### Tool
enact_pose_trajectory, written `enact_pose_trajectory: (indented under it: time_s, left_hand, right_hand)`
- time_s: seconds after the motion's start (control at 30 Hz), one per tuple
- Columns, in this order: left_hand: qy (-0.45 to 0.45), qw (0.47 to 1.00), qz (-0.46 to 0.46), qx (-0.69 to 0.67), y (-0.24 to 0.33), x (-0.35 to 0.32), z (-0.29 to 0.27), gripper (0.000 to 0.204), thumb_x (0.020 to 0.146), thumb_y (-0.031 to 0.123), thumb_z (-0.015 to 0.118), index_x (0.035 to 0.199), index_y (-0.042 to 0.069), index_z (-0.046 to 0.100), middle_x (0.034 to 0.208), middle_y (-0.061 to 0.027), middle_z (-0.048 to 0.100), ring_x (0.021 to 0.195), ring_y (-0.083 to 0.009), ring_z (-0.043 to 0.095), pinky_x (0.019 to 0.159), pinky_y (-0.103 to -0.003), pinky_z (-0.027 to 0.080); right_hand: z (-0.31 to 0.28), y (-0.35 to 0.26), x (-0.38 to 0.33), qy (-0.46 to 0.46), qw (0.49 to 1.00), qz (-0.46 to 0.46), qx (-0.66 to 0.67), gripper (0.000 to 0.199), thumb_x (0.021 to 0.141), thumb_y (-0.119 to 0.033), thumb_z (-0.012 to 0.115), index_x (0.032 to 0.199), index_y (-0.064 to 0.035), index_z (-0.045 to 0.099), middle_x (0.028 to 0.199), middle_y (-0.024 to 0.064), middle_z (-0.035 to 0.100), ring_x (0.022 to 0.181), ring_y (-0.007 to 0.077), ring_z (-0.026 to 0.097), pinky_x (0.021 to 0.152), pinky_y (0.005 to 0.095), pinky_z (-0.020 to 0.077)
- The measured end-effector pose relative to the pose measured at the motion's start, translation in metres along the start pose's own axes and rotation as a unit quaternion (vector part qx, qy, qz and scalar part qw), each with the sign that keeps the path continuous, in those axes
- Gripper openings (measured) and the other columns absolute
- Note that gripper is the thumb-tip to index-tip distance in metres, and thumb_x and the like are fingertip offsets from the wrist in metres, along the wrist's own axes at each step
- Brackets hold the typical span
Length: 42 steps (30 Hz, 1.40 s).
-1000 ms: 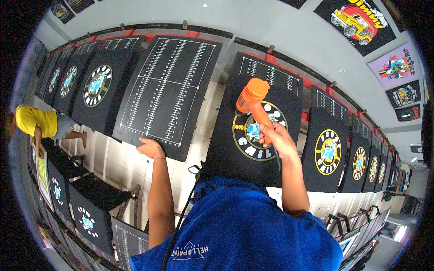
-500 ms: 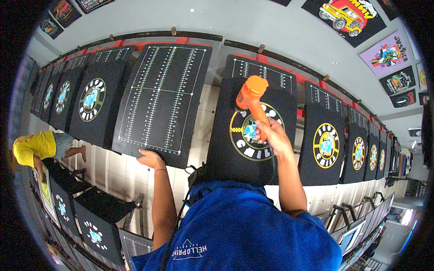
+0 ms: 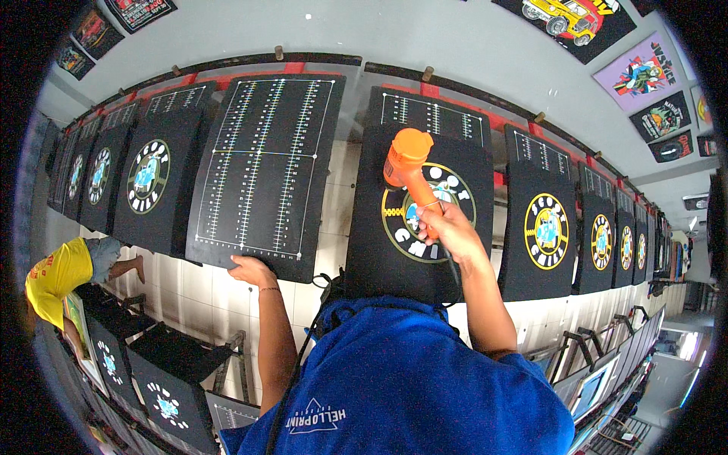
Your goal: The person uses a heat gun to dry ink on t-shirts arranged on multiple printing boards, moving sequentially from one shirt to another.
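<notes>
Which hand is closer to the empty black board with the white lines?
Left. The left hand touches the board's bottom edge; the right hand holds an orange heat gun over the neighbouring shirt.

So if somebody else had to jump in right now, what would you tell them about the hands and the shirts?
Right hand: grips an orange heat gun, nozzle aimed at the round print on the black shirt on the board straight ahead.
Left hand: rests on the lower edge of the bare ruled board to the left; it holds nothing.
Done, going by looks: boards on both sides already carry printed shirts.
Left: the ruled board has no shirt on it. Whether the print under the gun is dry cannot be told.
</notes>
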<state>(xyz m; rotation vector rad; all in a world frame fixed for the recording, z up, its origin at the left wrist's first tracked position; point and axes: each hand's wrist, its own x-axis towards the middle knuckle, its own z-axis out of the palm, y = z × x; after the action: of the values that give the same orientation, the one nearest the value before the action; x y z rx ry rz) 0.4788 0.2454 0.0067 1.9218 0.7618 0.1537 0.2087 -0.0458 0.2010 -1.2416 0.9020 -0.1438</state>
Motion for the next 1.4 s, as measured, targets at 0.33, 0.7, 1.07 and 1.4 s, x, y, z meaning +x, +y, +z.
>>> enact_pose_trajectory:
  time_s: [0.33, 0.7, 1.07, 1.4]
  left_hand:
    - [-0.014, 0.999, -0.022, -0.039, -0.005, 0.002, -0.004, 0.062, 0.099, 0.031, 0.038, 0.133, -0.019, 0.024, 0.137, -0.0359, 0.032, 0.126, -0.0434, 0.039, 0.108, -0.046, 0.033]
    - [0.046, 0.996, 0.077, -0.026, -0.048, 0.041, 0.010, 0.060, 0.098, 0.031, 0.040, 0.113, -0.026, 0.036, 0.113, -0.0456, 0.046, 0.102, -0.0496, 0.054, 0.092, -0.052, 0.044]
    - [0.046, 0.997, 0.068, -0.010, -0.044, 0.027, 0.013, 0.072, 0.094, 0.043, 0.044, 0.109, -0.028, 0.042, 0.114, -0.0471, 0.046, 0.107, -0.0538, 0.051, 0.095, -0.057, 0.042]
    - [0.016, 0.994, 0.048, -0.098, -0.069, 0.060, 0.021, 0.065, 0.096, 0.038, 0.043, 0.107, -0.026, 0.044, 0.103, -0.0416, 0.056, 0.091, -0.0494, 0.060, 0.080, -0.053, 0.050]
  right_hand:
    - [0.003, 0.005, -0.029, -0.035, 0.998, 0.051, -0.019, 0.028, 0.087, -0.030, 0.066, 0.099, -0.0056, 0.057, 0.075, -0.0017, 0.057, 0.062, 0.0080, 0.058, 0.051, 0.0211, 0.0467]
    - [0.016, 0.025, -0.046, -0.047, 0.998, 0.024, -0.031, 0.032, 0.088, -0.036, 0.065, 0.099, -0.0062, 0.058, 0.075, -0.0016, 0.057, 0.062, 0.0082, 0.058, 0.051, 0.0205, 0.0476]
    - [0.016, 0.032, -0.070, -0.019, 0.999, -0.018, -0.039, 0.033, 0.088, -0.035, 0.063, 0.101, -0.0044, 0.057, 0.074, -0.0011, 0.057, 0.063, 0.0091, 0.059, 0.051, 0.0234, 0.0481]
    - [0.010, 0.036, -0.085, -0.023, 0.999, 0.031, 0.027, 0.032, 0.088, -0.036, 0.065, 0.095, -0.0058, 0.058, 0.075, -0.0014, 0.056, 0.062, 0.0072, 0.057, 0.050, 0.0200, 0.0461]
